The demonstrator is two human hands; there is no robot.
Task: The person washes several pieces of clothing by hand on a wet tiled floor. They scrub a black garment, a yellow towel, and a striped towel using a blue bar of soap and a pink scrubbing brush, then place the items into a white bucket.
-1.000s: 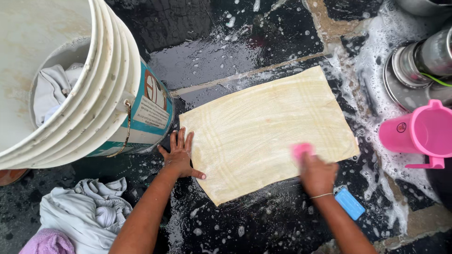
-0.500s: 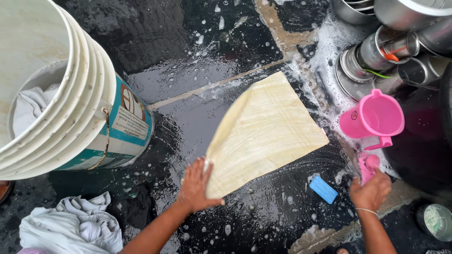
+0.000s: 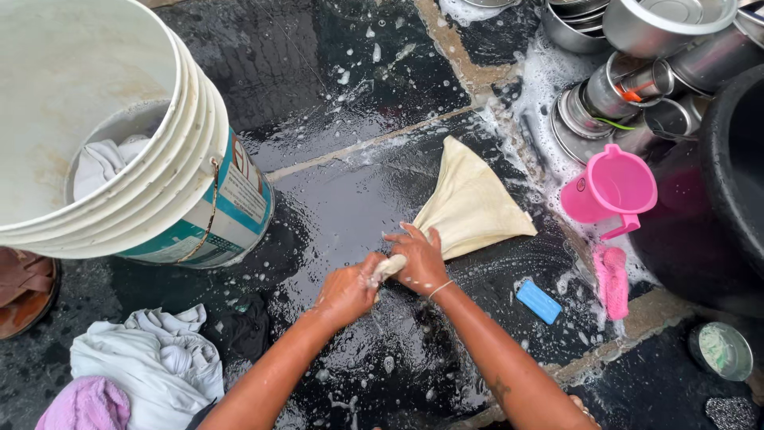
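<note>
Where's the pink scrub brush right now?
In the head view, the pink scrub brush lies on the wet floor at right, just below the pink jug and right of the blue soap bar.

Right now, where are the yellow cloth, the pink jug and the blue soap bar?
yellow cloth (image 3: 471, 205), head view, middle of the spread part.
pink jug (image 3: 609, 191), head view, inside wall.
blue soap bar (image 3: 539, 302), head view, top face.
</note>
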